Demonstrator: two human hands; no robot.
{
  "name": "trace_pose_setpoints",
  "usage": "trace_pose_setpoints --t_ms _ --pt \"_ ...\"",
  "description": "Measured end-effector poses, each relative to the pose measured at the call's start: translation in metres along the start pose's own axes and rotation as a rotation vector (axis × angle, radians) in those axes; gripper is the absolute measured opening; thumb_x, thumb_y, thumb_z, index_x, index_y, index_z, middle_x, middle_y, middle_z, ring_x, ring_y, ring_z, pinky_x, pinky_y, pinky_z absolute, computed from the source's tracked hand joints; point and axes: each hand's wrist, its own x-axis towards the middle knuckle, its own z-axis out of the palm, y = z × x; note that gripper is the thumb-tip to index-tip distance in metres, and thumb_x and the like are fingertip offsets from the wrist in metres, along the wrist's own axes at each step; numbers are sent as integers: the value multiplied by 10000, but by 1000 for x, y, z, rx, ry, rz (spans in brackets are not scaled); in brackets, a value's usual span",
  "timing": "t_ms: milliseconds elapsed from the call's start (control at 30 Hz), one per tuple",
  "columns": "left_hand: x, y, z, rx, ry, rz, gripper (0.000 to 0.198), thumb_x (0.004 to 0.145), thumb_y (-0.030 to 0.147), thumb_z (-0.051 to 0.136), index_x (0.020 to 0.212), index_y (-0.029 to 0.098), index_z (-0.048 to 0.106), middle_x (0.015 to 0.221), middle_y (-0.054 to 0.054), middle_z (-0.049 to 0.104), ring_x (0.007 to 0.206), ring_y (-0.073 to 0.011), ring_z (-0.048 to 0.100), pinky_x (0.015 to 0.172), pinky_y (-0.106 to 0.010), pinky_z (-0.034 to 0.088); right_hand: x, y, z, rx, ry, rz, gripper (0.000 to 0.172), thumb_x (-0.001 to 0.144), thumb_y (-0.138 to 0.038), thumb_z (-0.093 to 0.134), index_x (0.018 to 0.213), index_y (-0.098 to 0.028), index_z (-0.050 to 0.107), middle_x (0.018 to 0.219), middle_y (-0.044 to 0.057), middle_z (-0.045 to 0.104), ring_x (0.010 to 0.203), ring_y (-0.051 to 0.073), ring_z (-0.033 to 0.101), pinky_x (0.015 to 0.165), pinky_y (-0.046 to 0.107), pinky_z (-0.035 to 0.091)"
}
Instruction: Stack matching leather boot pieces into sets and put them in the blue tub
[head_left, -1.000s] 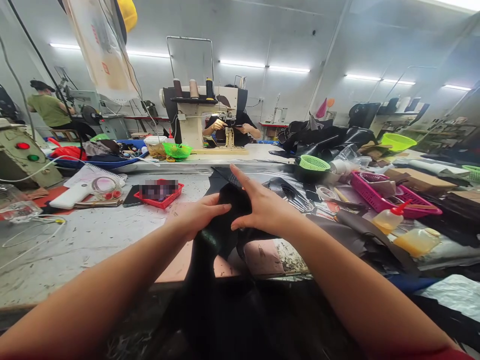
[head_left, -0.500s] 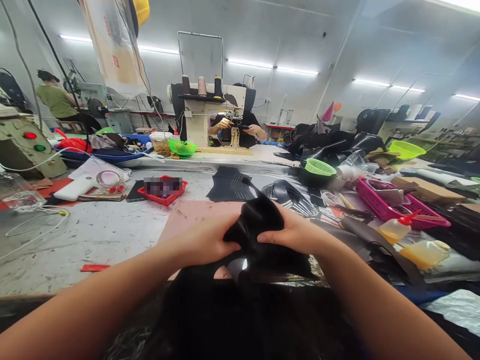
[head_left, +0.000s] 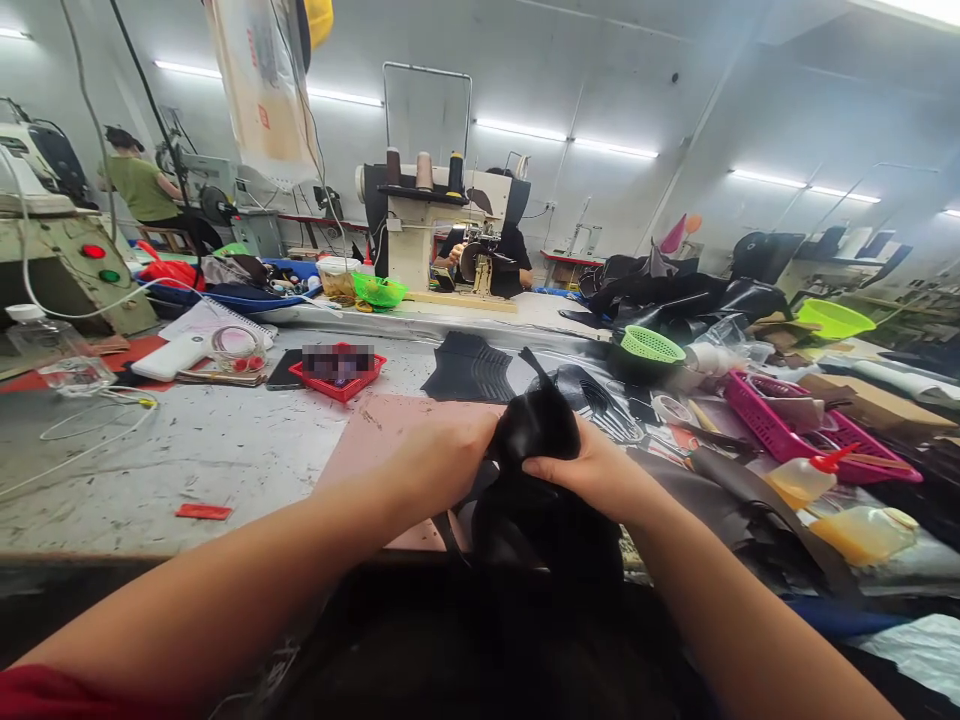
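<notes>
Leather, one glossy, black, pliable piece, is bunched and held up over the right part of a flat pink rectangular sheet, which lies on a grey-white, dark-flecked counter. The lower part of the leather hangs down at the sheet's near edge, too dark to make out fully. The person's bare left hand is curled, fingertips hidden, grasping the leather's left edge. The bare right hand grasps its right side, thumb laid across the front and the other fingers behind.

Just beyond the pink sheet is a fanned stack of flat black pieces. Beyond the sheet's far right side lies a bundle of black strips with pale edges. Near the sheet's far left corner sits a small red plastic basket, its contents pixelated. Left of the sheet lies a flat red strip.

Well to the sheet's right are a long magenta plastic basket and a translucent bottle with a red pointed cap. Well beyond the sheet, a cream metal sewing machine bears three thread spools: brown, beige and black. Behind it is a co-worker in black.
</notes>
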Motion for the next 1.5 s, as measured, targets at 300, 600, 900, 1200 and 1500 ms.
trace_pose_setpoints --t_ms 300,600,900,1200,1500 --pt "13 -9 -8 -195 -165 24 437 705 75 555 1098 265 564 1137 -40 607 1080 -255 522 929 -336 358 -6 3 0 26 89 75 311 667 -355 637 921 -182 590 897 53 665 853 247 613 761 390 490" --pt "4 -16 -19 -954 -393 -158 323 822 442 533 1026 229 664 1120 -15 631 1062 -211 535 923 -269 395 -23 13 1 105 54 -110 245 810 -397 568 964 -239 676 883 31 688 893 235 621 814 374 491" --pt "3 -27 -12 -1074 -274 -468 345 653 522 688 732 187 686 780 -18 658 815 -184 574 728 -257 446 -40 9 -13 82 -348 -319 200 815 -270 613 969 -365 698 1130 40 605 1012 197 594 874 323 467" --pt "6 -47 3 -1037 -120 -635 338 659 489 671 766 169 656 779 -27 664 768 -171 596 683 -258 445 -51 1 -29 280 -564 -266 208 840 -334 565 993 -271 691 877 54 723 807 203 680 724 314 534" --pt "5 -36 -4 -973 -298 -575 93 624 195 589 692 166 646 708 15 642 701 -151 580 631 -229 436 -23 13 -14 42 78 -9 322 695 -361 672 978 -211 639 942 46 691 877 239 641 780 370 521"
